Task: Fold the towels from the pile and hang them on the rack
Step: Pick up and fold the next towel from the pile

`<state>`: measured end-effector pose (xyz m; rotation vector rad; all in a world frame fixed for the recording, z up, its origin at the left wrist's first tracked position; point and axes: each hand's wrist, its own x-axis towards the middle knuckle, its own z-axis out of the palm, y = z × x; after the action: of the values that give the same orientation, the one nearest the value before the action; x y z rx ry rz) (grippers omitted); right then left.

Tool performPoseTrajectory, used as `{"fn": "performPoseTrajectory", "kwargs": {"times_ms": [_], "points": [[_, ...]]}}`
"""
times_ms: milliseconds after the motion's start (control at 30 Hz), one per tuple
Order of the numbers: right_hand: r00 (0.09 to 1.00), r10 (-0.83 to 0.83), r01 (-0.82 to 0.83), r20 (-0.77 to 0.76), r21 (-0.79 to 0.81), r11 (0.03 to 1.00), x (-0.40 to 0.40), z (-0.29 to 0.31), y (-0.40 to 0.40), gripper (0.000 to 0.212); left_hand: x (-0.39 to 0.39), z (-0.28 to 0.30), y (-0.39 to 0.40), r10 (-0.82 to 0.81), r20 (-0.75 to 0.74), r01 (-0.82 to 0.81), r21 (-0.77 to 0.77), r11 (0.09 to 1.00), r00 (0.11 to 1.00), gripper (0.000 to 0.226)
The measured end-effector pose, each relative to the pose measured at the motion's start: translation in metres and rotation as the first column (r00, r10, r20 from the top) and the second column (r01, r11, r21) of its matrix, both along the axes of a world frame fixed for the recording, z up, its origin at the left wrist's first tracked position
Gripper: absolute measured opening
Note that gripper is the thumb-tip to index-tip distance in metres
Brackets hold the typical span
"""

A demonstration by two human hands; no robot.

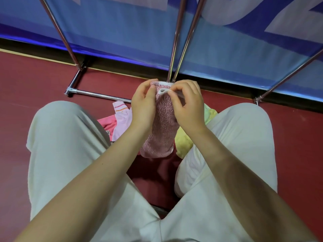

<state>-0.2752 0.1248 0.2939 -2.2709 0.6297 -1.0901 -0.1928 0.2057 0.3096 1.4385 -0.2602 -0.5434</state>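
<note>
My left hand [143,105] and right hand [187,105], forearms raised between my knees, pinch the pink towel [161,130] at its top edge; it hangs above the pile [120,119] by the rack [97,93].

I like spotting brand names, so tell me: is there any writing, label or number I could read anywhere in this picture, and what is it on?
None can be read.
Blue fabric banner behind the chrome rack poles: large pale letter shapes, cut off by the frame, not readable.
Small tag on the bright pink towel in the pile: too small and blurred to read.
White trim band on the speckled pink towel held by both hands: no text visible.
</note>
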Motion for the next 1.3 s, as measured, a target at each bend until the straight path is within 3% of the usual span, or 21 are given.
{"fn": "performPoseTrajectory", "kwargs": {"times_ms": [367,467,567,700,800,867,967,1033,1100,1167,1300], "points": [[0.997,-0.044,0.024,0.061,0.297,0.954,0.0,0.005,0.004,0.004,-0.01,0.001,0.007,-0.136,0.273,0.133,0.031,0.991,0.952,0.03],[0.994,-0.062,0.023,0.094,0.373,0.928,0.002,0.009,0.004,0.006,-0.009,-0.003,0.007,-0.183,0.301,0.184,0.028,0.983,0.936,0.022],[0.995,-0.04,-0.003,0.095,0.414,0.91,0.001,0.01,0.006,0.009,-0.007,-0.006,0.008,-0.14,0.33,0.131,0.051,0.99,0.934,0.02],[0.982,0.178,-0.148,-0.056,0.346,0.926,-0.008,0.007,0.005,0.013,0.013,-0.001,0.014,0.052,0.293,-0.052,-0.007,0.999,0.955,0.018],[0.957,0.185,-0.138,-0.226,0.207,0.968,-0.015,0.002,0.001,0.014,0.03,0.001,0.019,0.059,0.326,-0.07,0.021,0.997,0.944,0.016],[0.969,0.118,-0.094,-0.218,0.121,0.988,-0.018,0.003,0.0,0.016,0.032,0.003,0.023,0.029,0.394,-0.055,0.053,0.997,0.919,0.015],[0.997,0.014,-0.015,-0.08,-0.016,1.0,-0.024,0.009,0.0,0.016,0.023,0.01,0.028,0.066,0.563,-0.087,0.011,0.996,0.824,0.016],[0.999,-0.004,0.006,-0.052,0.037,0.999,-0.027,0.012,-0.001,0.014,0.017,0.01,0.03,0.074,0.711,-0.1,-0.006,0.995,0.699,0.018],[0.988,0.022,-0.004,-0.151,0.118,0.993,-0.027,0.013,-0.002,0.013,0.014,0.006,0.029,0.041,0.773,-0.085,0.018,0.996,0.633,0.019],[0.967,0.044,-0.014,-0.25,0.121,0.993,-0.026,0.01,-0.003,0.022,0.013,0.003,0.027,0.032,0.758,-0.091,0.036,0.995,0.651,0.02],[0.956,-0.022,0.054,-0.294,0.104,0.993,-0.023,0.009,-0.01,0.046,0.015,-0.002,0.023,0.019,0.716,-0.081,0.052,0.995,0.698,0.019]]}}
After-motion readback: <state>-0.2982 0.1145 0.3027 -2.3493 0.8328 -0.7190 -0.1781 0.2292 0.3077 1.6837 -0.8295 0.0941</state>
